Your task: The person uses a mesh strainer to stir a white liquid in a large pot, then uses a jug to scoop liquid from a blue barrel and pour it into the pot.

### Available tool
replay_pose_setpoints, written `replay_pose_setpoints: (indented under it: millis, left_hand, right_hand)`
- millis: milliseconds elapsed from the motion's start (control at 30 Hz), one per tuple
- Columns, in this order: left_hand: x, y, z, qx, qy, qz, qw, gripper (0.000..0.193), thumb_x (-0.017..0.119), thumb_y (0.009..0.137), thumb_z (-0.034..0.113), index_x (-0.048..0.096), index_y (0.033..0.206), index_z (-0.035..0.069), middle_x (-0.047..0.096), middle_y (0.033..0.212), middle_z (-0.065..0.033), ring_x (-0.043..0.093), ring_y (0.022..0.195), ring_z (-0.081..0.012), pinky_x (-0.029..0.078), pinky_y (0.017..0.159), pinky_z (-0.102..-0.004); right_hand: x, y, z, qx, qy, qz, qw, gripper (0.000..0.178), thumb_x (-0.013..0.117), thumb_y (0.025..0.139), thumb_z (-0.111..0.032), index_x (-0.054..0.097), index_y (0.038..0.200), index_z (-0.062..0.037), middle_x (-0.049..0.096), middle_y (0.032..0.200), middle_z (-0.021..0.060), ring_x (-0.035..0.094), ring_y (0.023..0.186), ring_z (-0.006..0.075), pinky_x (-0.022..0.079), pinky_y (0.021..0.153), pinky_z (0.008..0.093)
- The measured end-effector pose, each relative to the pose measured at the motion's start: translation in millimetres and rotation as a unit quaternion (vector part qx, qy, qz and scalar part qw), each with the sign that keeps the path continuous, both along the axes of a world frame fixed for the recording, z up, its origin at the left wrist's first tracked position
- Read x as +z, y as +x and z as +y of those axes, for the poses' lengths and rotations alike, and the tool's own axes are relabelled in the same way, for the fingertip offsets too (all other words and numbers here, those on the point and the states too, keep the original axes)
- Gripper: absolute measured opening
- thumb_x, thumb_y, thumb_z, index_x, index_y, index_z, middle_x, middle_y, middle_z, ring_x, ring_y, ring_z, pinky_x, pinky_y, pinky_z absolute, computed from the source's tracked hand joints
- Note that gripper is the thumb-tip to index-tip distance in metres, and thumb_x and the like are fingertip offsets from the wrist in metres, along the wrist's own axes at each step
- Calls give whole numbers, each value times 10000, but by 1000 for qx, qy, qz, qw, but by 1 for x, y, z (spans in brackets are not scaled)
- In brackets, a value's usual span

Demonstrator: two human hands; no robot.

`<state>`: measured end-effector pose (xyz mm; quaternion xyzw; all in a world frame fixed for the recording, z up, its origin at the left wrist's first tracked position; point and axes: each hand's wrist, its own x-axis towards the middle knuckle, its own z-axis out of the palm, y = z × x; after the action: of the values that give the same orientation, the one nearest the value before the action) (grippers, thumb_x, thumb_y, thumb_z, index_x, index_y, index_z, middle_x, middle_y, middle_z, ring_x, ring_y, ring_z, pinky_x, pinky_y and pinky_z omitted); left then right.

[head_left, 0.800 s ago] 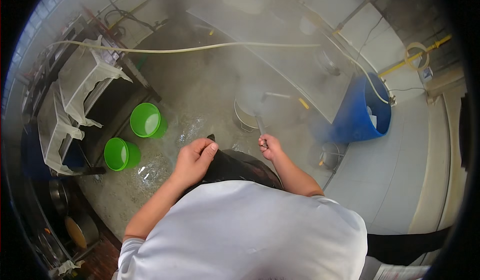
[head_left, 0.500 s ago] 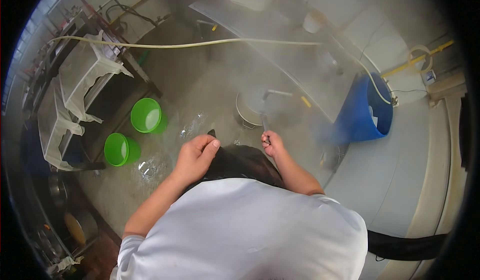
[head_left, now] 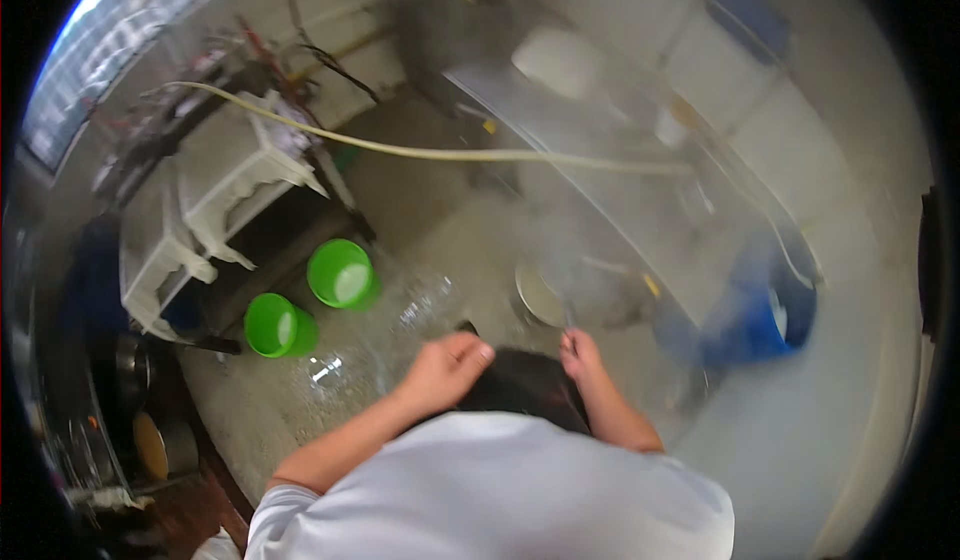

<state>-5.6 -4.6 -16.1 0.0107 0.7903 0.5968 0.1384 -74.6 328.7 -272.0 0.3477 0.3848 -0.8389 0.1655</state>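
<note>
Down low, the left hand rested with fingers curled loosely on the rim of a dark pot. The right hand was clenched around a thin handle reaching into a steaming metal bowl. Two green buckets stood on the floor to the left.

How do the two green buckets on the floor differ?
The upper green bucket looks wider and shows a pale inside; the lower green bucket looks smaller and tips sideways. The upper one lies nearer the left hand. Both are bright green, round and open-topped.
</note>
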Motion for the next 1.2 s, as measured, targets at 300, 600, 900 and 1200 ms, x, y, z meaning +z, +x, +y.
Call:
replay_pose_setpoints:
  millis: [300,600,900,1200]
  left_hand:
    - [1,0,0,-47,-45,79,995,378,547,993,386,672,1024,31,674,889,-178,654,810,-304,513,753,-408]
    - [14,-9,-3,-31,-34,79,996,353,536,1004,360,651,988,27,651,837,-176,637,783,-295,501,719,-405]
    - [14,-12,0,-32,-30,93,995,357,542,998,359,658,961,23,640,801,-161,630,752,-289,500,699,-401]
    - [11,-13,4,-26,-40,73,996,360,564,989,367,667,1007,23,679,849,-163,645,769,-261,509,716,-394]
  right_hand:
    - [2,18,-11,80,79,-80,990,173,555,920,-138,461,776,-125,473,587,-2,410,446,122,261,370,267]
    - [6,2,-12,85,33,-97,991,125,543,914,-96,461,823,-123,481,604,-9,421,457,93,249,386,250]
    - [-1,1,-9,75,49,-107,990,142,551,937,-132,449,840,-113,497,612,10,416,435,97,241,361,244]
    - [2,8,-1,48,54,-97,993,112,554,930,-114,465,864,-95,505,623,27,451,458,109,267,355,248]
